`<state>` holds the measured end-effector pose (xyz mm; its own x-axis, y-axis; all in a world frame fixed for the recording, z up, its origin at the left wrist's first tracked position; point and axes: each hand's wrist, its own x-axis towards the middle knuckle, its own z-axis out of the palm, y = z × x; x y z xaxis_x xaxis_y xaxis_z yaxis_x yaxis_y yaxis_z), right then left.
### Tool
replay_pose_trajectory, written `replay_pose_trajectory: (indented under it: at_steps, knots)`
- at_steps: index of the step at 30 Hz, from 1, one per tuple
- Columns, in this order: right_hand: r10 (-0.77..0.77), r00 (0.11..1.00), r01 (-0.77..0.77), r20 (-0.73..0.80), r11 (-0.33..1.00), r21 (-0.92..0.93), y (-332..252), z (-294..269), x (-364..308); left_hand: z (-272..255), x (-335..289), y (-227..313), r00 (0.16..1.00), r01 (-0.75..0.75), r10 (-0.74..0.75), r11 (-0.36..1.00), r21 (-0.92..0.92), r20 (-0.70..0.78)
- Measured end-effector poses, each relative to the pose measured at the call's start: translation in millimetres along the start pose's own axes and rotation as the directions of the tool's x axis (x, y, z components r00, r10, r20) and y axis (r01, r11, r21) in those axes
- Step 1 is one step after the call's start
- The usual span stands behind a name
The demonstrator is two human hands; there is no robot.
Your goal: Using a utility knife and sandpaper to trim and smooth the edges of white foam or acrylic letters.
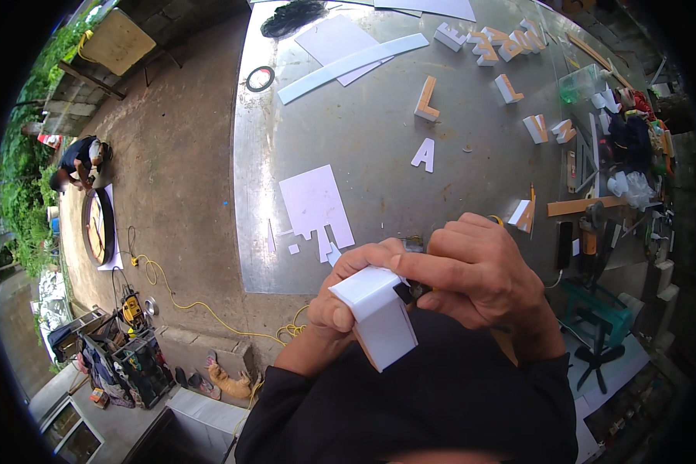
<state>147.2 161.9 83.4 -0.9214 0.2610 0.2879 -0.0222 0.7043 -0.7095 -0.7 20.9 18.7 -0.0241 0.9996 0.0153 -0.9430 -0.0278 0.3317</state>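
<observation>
My left hand (346,286) grips a folded white plastic piece (375,313), shaped like a boxy letter shell, held close to my chest. My right hand (479,278) closes around a small dark tool (407,290) whose tip touches the top edge of the white piece. Both hands hover over the near edge of a large metal worktable (363,139). A white cut-out sheet (315,205) with small offcuts lies just beyond my left hand.
Several white and wood-edged block letters (428,99) lie across the table, with long white strips (348,66) at the far side. Tools and clutter (603,193) crowd the right. A person (81,162) crouches on the concrete floor at left beside a round frame (98,226). A yellow cable (201,305) trails below.
</observation>
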Motion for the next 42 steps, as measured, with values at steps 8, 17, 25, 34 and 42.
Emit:
replay_pose_trajectory:
  at_steps: [8, 17, 25, 34, 42]
  knots:
    - [0.003, 1.0, -0.004, -0.008, 0.999, -0.045, -1, 0, 0, 2, 0, -1, 0.999, -0.012, 0.012, 1.0, 0.004, -0.036]
    - [0.018, 1.0, -0.018, 0.014, 1.0, -0.02, 1, -1, 0, 4, 1, -1, 0.998, -0.007, 0.008, 1.0, 0.02, -0.068]
    - [0.044, 0.997, -0.04, -0.057, 0.997, 0.068, 3, -1, -5, 1, -2, -1, 0.997, 0.041, -0.042, 0.999, -0.029, -0.061]
    - [0.275, 0.949, -0.249, -0.154, 0.953, 0.171, -3, -18, -15, -4, 4, -5, 0.995, -0.059, 0.061, 0.998, -0.025, 0.074]
    - [0.167, 0.986, -0.164, -0.007, 0.977, 0.139, -26, -16, -8, -3, 1, 1, 0.994, -0.063, 0.052, 0.991, 0.12, 0.093]
